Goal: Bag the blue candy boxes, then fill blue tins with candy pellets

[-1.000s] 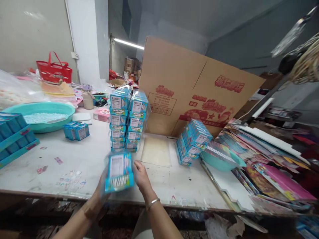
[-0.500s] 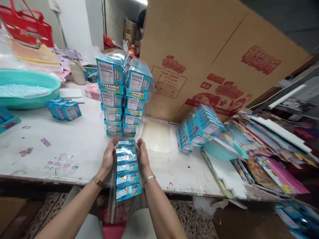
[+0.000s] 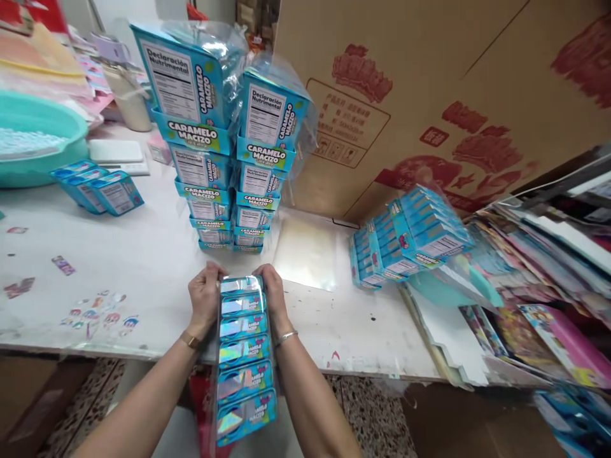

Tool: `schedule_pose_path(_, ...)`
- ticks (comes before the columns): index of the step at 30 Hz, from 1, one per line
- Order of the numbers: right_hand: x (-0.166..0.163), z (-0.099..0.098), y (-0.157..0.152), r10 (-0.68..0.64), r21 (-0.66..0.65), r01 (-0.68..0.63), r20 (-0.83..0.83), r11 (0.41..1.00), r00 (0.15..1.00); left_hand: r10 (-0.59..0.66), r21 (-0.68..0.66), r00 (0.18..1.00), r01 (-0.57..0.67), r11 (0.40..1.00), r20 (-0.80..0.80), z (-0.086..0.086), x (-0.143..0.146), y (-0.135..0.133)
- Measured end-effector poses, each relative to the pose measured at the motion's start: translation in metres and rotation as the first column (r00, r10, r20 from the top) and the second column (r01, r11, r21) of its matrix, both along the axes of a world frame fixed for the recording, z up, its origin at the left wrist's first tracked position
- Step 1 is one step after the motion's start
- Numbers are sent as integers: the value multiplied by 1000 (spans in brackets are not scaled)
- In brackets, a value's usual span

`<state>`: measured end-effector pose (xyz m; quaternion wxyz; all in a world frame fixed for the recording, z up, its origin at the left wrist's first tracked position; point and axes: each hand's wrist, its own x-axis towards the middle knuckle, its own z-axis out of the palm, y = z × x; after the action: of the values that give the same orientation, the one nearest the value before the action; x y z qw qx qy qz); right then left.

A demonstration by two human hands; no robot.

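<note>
My left hand (image 3: 204, 299) and my right hand (image 3: 274, 294) grip the far end of a row of blue candy boxes in a clear plastic wrap (image 3: 242, 352). The row lies lengthwise toward me and overhangs the front edge of the white table (image 3: 143, 267). Just beyond my hands stands a tall double stack of wrapped blue "Caramelo Macizo" boxes (image 3: 224, 140).
A tilted bundle of blue boxes (image 3: 408, 235) leans at the right against a teal bowl (image 3: 470, 280). A big cardboard sheet (image 3: 429, 95) stands behind. A teal basin (image 3: 33, 143), loose blue boxes (image 3: 98, 187), stickers (image 3: 95, 315) lie left; printed cartons (image 3: 534, 305) pile right.
The pack went from held up flat in front of me to lying lengthwise between both hands at the table edge. My view dropped and moved closer to the stack.
</note>
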<state>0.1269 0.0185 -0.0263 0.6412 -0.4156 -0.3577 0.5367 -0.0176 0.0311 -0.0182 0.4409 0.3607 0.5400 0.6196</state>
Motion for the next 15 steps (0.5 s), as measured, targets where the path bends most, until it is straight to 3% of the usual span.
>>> schedule_pose_path(4,5,6,5,-16,-17,13,-147,1000,989,-25,83,991,15,996,128,3,-3,12)
schedule_pose_path(7,10,8,8,-34,-57,23,-205,998,978,-62,45,937,50,998,343,9,-9,22)
schedule_pose_path(9,18,9,-1,-121,-93,106,-181,990,976,-40,7,923,40,999,383,13,-19,17)
schedule_pose_path(11,30,8,-23,-193,-130,178,-118,976,974,28,-56,946,-10,998,322,18,-32,-4)
schedule_pose_path(15,48,-3,-88,-222,-231,197,-86,953,971,81,-152,981,-54,987,175,21,-49,-82)
